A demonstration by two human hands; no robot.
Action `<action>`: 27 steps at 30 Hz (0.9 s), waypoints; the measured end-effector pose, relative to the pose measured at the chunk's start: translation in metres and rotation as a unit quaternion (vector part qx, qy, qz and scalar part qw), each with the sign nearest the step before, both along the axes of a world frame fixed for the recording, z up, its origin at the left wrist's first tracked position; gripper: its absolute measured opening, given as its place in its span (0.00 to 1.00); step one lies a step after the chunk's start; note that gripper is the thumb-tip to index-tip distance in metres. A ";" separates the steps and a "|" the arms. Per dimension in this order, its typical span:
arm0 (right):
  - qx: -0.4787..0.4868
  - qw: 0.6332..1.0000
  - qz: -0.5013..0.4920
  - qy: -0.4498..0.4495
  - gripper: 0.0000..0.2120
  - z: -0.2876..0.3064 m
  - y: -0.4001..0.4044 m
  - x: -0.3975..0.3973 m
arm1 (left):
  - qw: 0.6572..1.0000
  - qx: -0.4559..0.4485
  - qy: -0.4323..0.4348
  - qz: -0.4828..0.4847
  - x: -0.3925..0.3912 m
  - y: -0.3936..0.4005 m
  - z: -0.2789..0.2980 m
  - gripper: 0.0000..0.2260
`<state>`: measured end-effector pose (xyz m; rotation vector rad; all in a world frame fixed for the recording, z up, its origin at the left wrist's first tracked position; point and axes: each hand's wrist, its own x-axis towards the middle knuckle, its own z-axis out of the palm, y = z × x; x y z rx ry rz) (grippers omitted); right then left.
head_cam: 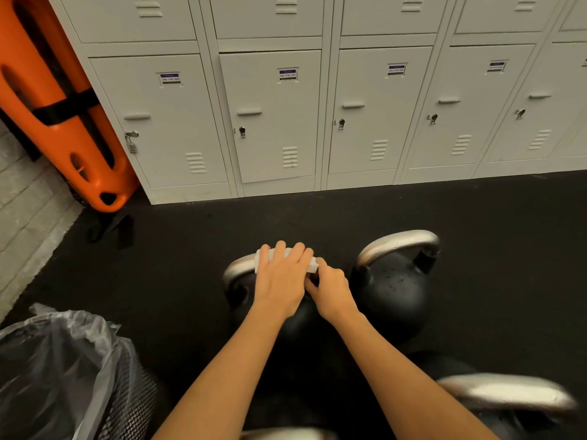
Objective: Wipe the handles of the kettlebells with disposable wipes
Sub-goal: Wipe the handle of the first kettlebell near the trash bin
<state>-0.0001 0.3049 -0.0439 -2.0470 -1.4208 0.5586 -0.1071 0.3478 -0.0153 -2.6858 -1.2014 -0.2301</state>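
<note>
A black kettlebell with a silver handle stands on the dark floor below me. A white wipe is wrapped over the top of that handle. My left hand lies over the wipe, fingers curled around the handle. My right hand pinches the wipe's right end at the handle. A second black kettlebell with a silver handle stands just to the right, untouched. The handle of a third kettlebell shows at the bottom right.
A mesh bin lined with a clear plastic bag stands at the bottom left. White lockers line the wall ahead. An orange board leans at the left, with a dark strap on the floor below it.
</note>
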 end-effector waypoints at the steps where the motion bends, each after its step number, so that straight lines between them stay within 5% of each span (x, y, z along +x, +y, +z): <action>1: -0.001 1.000 0.000 -0.004 0.13 0.000 -0.001 0.000 | 1.000 0.007 0.022 -0.007 0.005 -0.002 0.001 0.21; 5: -0.003 1.000 0.002 -0.006 0.14 0.001 -0.002 0.000 | 0.998 0.013 0.058 -0.013 0.013 -0.002 0.000 0.17; 18: -0.021 1.000 0.002 0.017 0.15 0.005 -0.001 -0.001 | 0.999 -0.031 -0.038 -0.018 -0.020 0.008 -0.002 0.28; 27: -0.029 1.000 -0.004 0.010 0.12 0.008 -0.003 -0.002 | 0.986 -0.079 -0.146 0.016 -0.042 0.010 -0.004 0.18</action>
